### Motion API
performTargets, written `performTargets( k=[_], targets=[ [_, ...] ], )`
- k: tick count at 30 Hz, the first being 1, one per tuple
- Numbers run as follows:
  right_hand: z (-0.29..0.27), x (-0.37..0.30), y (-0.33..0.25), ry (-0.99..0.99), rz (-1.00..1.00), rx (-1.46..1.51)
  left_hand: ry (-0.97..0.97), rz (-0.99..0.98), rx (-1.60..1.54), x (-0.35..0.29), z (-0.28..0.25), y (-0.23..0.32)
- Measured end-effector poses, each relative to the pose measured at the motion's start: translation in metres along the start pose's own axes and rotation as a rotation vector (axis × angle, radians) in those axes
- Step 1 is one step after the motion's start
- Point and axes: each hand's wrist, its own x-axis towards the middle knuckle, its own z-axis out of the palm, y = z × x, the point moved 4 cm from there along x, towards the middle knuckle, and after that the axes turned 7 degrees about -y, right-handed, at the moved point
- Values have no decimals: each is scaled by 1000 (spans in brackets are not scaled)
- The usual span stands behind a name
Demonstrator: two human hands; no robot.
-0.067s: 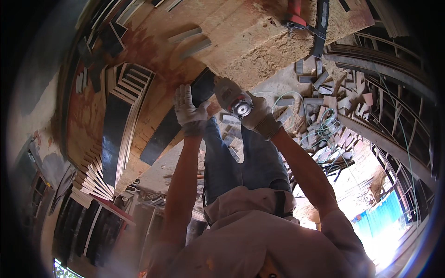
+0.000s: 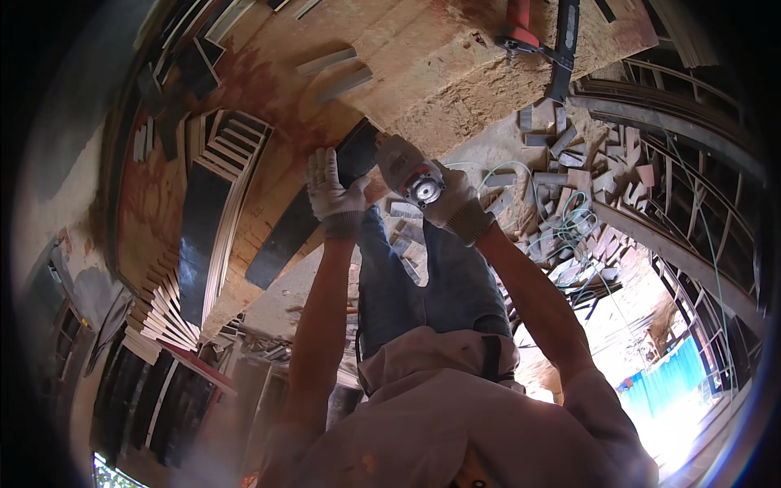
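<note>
My right hand (image 2: 439,191) is clamped on the grinder (image 2: 423,187); the dark strip (image 2: 313,203) lies just left, under my flat left hand (image 2: 332,189).

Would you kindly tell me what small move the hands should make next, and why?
Probably ease the grinder onto the dark strip. The left hand already presses the strip on the bench, and the right hand grips the grinder just beside it, seemingly not yet touching.
</note>
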Motion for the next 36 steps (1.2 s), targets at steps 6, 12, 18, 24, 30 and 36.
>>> performTargets(
  k=[6, 12, 18, 24, 30, 36],
  targets=[
    [2, 6, -3, 37, -27, -68, -5, -8, -14, 0, -1, -1],
    [10, 11, 2, 53, 76, -167, -11, -38, -19, 0, -2, -1],
    [2, -2, -14, 11, 192, -252, -17, -35, -1, -1, -2, -6],
    [0, -6, -10, 110, -20, -231, -15, -65, -29, -1, -5, -3],
    [14, -20, -7, 41, -97, -264, 18, -38, -139, -7, -12, -16],
    [60, -8, -27, -66, -70, -299, -31, -97, -188, -30, -19, -55]
  ],
)
